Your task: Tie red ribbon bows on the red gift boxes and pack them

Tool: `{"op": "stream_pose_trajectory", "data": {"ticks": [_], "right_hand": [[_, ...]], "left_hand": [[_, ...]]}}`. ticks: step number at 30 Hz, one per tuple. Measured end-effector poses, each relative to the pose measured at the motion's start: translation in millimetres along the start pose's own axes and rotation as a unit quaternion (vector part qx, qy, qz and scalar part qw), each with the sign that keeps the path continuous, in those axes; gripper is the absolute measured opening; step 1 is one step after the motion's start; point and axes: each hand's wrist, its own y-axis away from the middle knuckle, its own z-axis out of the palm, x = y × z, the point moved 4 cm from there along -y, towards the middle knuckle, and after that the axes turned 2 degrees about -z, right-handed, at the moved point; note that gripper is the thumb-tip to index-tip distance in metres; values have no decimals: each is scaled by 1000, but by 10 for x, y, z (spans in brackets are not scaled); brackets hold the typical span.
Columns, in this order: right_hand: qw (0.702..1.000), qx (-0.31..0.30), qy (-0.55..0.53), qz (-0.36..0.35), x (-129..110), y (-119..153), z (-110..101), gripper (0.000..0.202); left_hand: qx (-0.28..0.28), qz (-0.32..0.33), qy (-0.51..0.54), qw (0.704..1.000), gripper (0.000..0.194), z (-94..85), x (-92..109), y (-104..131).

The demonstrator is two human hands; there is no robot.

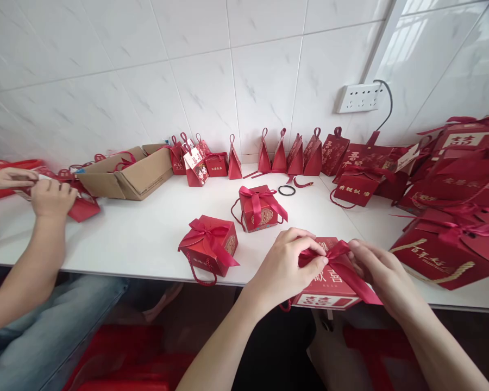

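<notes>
the red gift box (328,279) sits at the near edge of the white counter (146,233), slightly right of centre, its near side hanging a little over the edge. it lies flat with its lid facing up, and its longer side runs roughly left to right. the lid carries gold characters, and a gold pattern marks the near wall. a dark red satin ribbon (342,266) crosses the lid; one long tail slants toward the near right, past the box's corner.

the left hand (287,260) pinches the ribbon's left loop, fingers closed on it above the lid. the right hand (381,269) grips the ribbon just right of the knot, fingers curled shut around the fabric. both hands touch the ribbon and rest over the box.

farther left on the counter stand two finished boxes with bows (209,244), and a row of pointed red pouches (279,155) lines the far wall. at the far left a co-worker's hands (44,198) handle another red piece beside an open cardboard carton (126,171).
</notes>
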Motion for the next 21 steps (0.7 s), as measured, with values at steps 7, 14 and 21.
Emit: {"op": "stream_pose_trajectory", "data": {"ticks": [7,14,21], "right_hand": [[991,-43,-109,63,-31,-70,80,51],[953,-12,-258,155,117,-46,163,52],[976,-10,-199,92,50,-20,168,52]], "left_hand": [[-7,30,-22,999,9,-11,5,18],[-14,46,-44,998,6,3,-1,6],[219,-152,34,963,27,-126,-178,233]]}}
